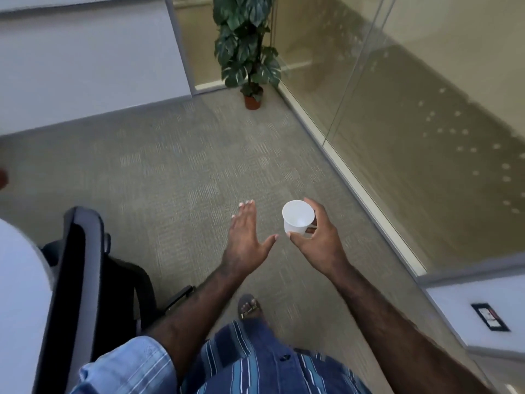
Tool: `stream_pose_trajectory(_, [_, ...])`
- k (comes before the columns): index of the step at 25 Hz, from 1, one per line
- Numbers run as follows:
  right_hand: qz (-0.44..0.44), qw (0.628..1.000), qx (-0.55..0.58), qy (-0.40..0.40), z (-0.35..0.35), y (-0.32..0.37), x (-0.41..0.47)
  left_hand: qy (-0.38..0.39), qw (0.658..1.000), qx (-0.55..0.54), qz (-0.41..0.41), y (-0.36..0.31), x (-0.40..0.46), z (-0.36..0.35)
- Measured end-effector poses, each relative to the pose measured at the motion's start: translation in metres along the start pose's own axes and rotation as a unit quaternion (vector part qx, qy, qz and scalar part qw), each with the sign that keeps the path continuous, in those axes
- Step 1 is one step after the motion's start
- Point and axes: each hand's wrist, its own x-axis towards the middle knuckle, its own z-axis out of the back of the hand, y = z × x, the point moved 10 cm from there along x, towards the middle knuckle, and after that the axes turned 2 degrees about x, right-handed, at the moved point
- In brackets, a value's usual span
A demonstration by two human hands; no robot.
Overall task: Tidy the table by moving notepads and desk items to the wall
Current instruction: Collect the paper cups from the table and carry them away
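Two hands are held out over the grey carpet (199,166); the right hand (318,240) grasps a white cup (297,218) from its side, thumb and fingers around the wall, the cup upright with its mouth open to the camera; the left hand (247,234) is released, palm down, fingers spread, near the cup but not touching it; below the hands a sandalled foot (250,307) stands on the carpet; an office chair (85,280) is at the left, beside the rounded edge of a white desk (20,280); a potted plant (247,52) stands in the far corner, beside the glass wall (397,109).
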Motion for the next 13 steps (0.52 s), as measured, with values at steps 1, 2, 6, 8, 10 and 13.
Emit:
stream_pose_trajectory(1, [0.012, 1.0, -0.001, 0.003, -0.007, 0.011, 0.027, 0.001, 1.0, 0.017, -0.007, 0.002, 0.023, 0.008])
stream_pose_trajectory(2, [0.021, 1.0, 0.001, 0.006, -0.014, 0.022, 0.055, -0.003, 0.999, 0.036, -0.01, 0.006, 0.048, 0.018])
stream_pose_trajectory(6, [0.039, 0.999, 0.007, 0.024, -0.046, 0.056, 0.15, -0.028, 0.997, 0.077, 0.002, 0.033, 0.132, 0.057])
stream_pose_trajectory(8, [0.043, 0.998, 0.01, 0.04, -0.068, 0.066, 0.197, -0.038, 0.995, 0.087, 0.013, 0.055, 0.17, 0.075])
stream_pose_trajectory(10, [0.052, 0.997, 0.014, 0.055, -0.092, 0.076, 0.25, -0.059, 0.994, 0.088, 0.033, 0.082, 0.211, 0.094])
stream_pose_trajectory(13, [0.074, 0.993, 0.008, 0.093, -0.137, 0.09, 0.33, -0.074, 0.991, 0.094, 0.067, 0.125, 0.268, 0.12])
